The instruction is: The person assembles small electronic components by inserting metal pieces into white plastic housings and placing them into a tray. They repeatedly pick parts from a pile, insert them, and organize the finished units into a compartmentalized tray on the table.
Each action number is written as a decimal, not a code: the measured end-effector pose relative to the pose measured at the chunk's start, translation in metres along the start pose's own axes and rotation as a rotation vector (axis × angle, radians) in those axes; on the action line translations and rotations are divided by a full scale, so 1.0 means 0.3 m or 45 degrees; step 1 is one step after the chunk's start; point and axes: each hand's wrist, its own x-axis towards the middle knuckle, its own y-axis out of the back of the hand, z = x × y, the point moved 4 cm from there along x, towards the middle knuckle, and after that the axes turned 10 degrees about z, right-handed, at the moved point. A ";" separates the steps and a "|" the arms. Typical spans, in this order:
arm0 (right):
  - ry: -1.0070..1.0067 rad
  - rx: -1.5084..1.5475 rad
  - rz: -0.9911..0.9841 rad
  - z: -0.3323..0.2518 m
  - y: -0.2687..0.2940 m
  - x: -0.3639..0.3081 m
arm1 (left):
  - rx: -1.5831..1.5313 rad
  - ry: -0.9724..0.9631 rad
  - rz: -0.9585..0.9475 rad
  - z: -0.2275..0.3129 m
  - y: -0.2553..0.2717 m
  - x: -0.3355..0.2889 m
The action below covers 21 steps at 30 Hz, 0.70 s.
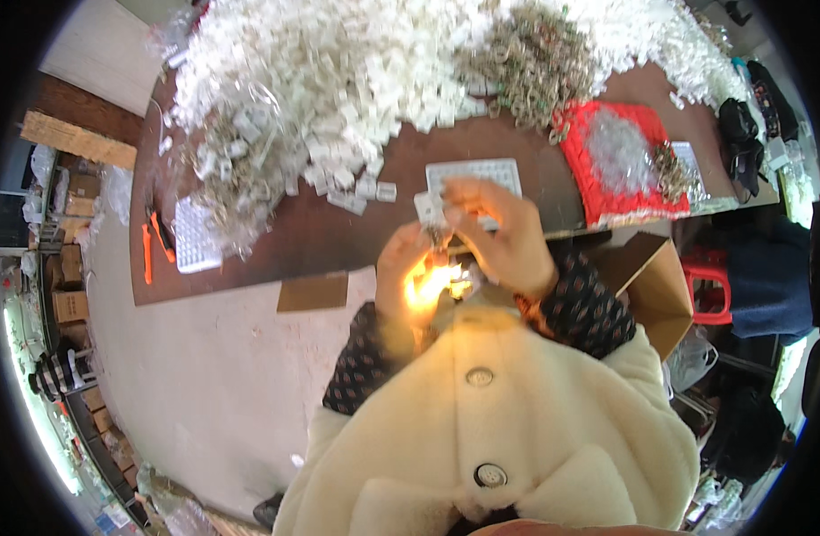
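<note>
Close in front of my chest, at the table's near edge, both hands are raised around a small white card (430, 211). My left hand (401, 261) pinches its lower end, and a small metallic piece below the card is hard to make out. From the right, my right hand (506, 234) has its fingers and thumb closed at the card's edge. A bright yellow glare lies over the left palm and hides detail there. Just behind the hands a white gridded tray (481, 170) lies on the brown table (338, 234).
A big heap of white cards (338, 80) covers the table's back, beside a pile of metal clasps (537, 67). A red cloth (581, 170) holds clear bags. Orange-handled pliers (147, 250) lie left, near another white tray (196, 234). An open cardboard box (656, 286) stands right.
</note>
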 end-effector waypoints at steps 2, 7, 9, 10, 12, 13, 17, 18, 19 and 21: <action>-0.360 0.339 -0.092 0.040 -0.012 0.013 | -0.002 0.036 -0.058 -0.020 -0.006 -0.013; -0.419 0.503 -0.088 0.031 -0.024 0.010 | 0.022 0.086 0.052 -0.028 -0.006 -0.016; -0.177 0.265 -0.060 0.013 -0.023 -0.001 | -0.167 0.184 -0.281 -0.017 -0.035 -0.009; -0.072 0.357 -0.085 0.005 -0.025 -0.002 | -0.209 0.277 -0.381 -0.017 -0.040 -0.009; 0.272 0.352 -0.128 -0.017 -0.020 -0.009 | -0.226 0.266 -0.343 -0.018 -0.029 -0.009; 0.507 0.259 -0.106 -0.027 -0.015 -0.006 | -0.199 0.178 -0.297 -0.022 -0.025 -0.015; 0.595 0.182 -0.157 -0.013 -0.009 -0.014 | -0.316 0.268 -0.399 -0.033 -0.037 -0.036; 0.619 0.176 -0.147 -0.011 -0.010 -0.013 | -0.269 0.259 -0.337 -0.035 -0.034 -0.036; 0.634 0.134 -0.154 -0.008 -0.014 -0.013 | -0.176 0.283 -0.227 -0.038 -0.024 -0.030; 0.729 0.094 -0.110 -0.010 -0.018 -0.014 | -0.209 0.288 -0.329 -0.034 -0.035 -0.027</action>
